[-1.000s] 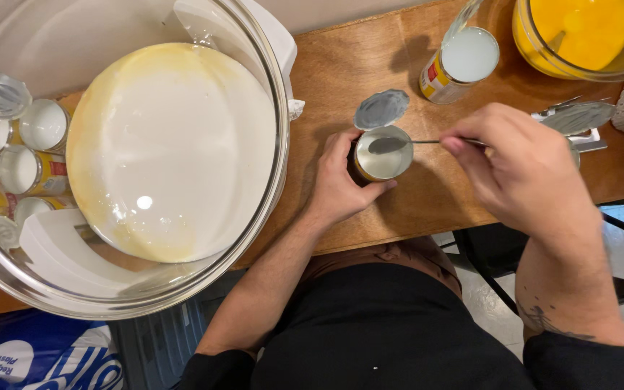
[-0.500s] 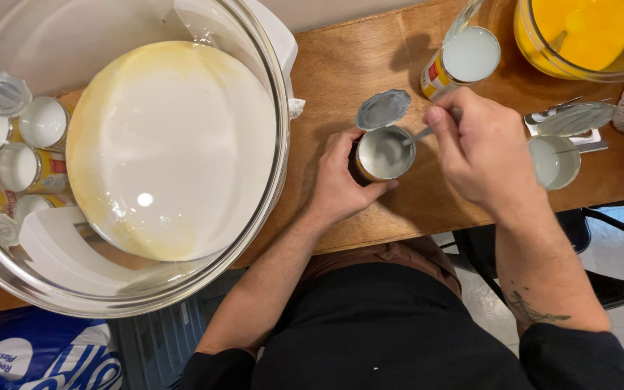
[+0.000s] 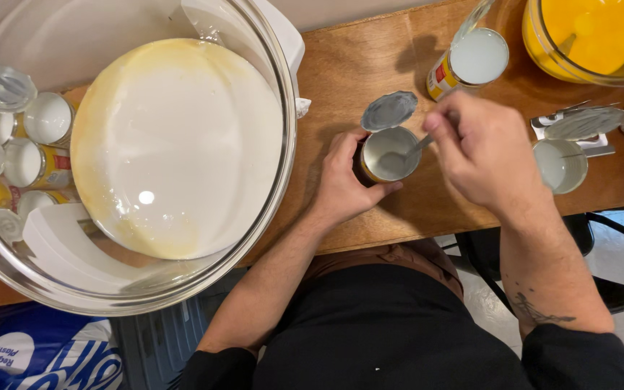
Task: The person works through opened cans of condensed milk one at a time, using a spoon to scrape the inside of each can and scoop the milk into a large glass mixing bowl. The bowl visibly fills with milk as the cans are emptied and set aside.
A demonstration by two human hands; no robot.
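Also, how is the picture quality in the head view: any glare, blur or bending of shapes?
In the head view, a small bright glare spot sits on the white liquid in the big glass bowl; the bowl's rim bulges from wide-lens distortion. The right hand, holding a spoon, is slightly motion-blurred. The left hand and the can it grips look sharp, and the hands cast soft shadows on the wooden table.

Wooden table (image 3: 370,58) (bowls (image 3: 9,274), open cans (image 3: 390,155))
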